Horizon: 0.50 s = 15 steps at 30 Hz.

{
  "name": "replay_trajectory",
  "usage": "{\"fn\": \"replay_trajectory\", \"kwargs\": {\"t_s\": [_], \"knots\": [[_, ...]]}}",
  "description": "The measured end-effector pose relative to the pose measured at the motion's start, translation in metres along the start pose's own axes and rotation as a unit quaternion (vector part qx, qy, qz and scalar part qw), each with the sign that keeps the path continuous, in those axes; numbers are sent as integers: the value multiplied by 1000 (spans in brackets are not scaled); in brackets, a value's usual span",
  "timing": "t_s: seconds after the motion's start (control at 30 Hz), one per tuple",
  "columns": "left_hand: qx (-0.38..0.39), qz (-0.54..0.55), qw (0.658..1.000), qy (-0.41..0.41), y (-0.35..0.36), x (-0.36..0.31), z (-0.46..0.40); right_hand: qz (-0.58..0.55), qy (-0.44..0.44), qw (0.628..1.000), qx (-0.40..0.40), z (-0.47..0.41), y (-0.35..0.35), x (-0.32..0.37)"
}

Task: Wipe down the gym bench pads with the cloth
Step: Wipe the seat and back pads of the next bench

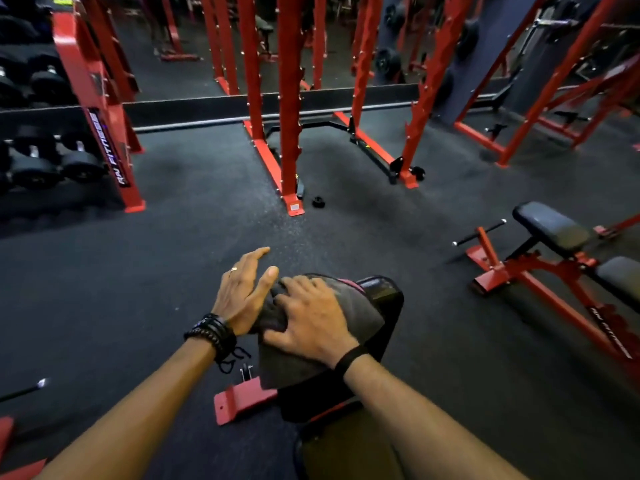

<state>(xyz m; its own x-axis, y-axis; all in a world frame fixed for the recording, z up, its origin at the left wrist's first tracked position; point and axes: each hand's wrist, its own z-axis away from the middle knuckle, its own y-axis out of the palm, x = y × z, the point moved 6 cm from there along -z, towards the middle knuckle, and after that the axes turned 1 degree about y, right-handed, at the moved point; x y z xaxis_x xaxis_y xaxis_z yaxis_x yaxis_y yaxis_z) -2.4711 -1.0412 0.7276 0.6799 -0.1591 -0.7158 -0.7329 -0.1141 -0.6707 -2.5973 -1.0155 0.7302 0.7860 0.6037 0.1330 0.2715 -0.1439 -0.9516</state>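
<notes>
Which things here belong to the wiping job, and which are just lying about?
In the job:
cloth
bench pad
left hand, flat against the cloth's edge
right hand, pressing the cloth

Lying about:
second bench
dumbbells
red rack
small black knob on the floor

Cloth (349, 306) on bench pad (388, 292)
</notes>
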Motion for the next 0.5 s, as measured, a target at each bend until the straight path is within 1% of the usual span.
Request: {"fn": "replay_trajectory", "kwargs": {"t_s": [0.07, 0.13, 0.2, 0.23, 0.27, 0.3, 0.33, 0.4, 0.5], "knots": [[17, 2, 1000, 23, 1, -3, -6, -22, 47, 999, -15, 5, -8, -43], [19, 7, 999, 36, -4, -4, -6, -33, 138, 989, -32, 17, -21, -106], [20, 11, 999, 42, -11, -1, -2, -76, 255, 964, -22, 31, -34, -162], [24, 9, 999, 45, -13, 0, 1, -102, 301, 948, -16, 35, -38, -175], [29, 5, 998, 51, -15, 2, 3, -118, 325, 938, -15, 34, -38, -178], [33, 2, 998, 55, -15, 4, 5, -113, 329, 937, -19, 31, -38, -171], [40, 2, 998, 58, -15, 6, 4, -85, 312, 946, -28, 26, -36, -156], [53, 4, 997, 61, -10, 7, 0, -12, 240, 969, -48, 19, -29, -108], [88, 14, 992, 85, 7, -2, -11, -21, 182, 979, -88, 22, -17, -41]]}}
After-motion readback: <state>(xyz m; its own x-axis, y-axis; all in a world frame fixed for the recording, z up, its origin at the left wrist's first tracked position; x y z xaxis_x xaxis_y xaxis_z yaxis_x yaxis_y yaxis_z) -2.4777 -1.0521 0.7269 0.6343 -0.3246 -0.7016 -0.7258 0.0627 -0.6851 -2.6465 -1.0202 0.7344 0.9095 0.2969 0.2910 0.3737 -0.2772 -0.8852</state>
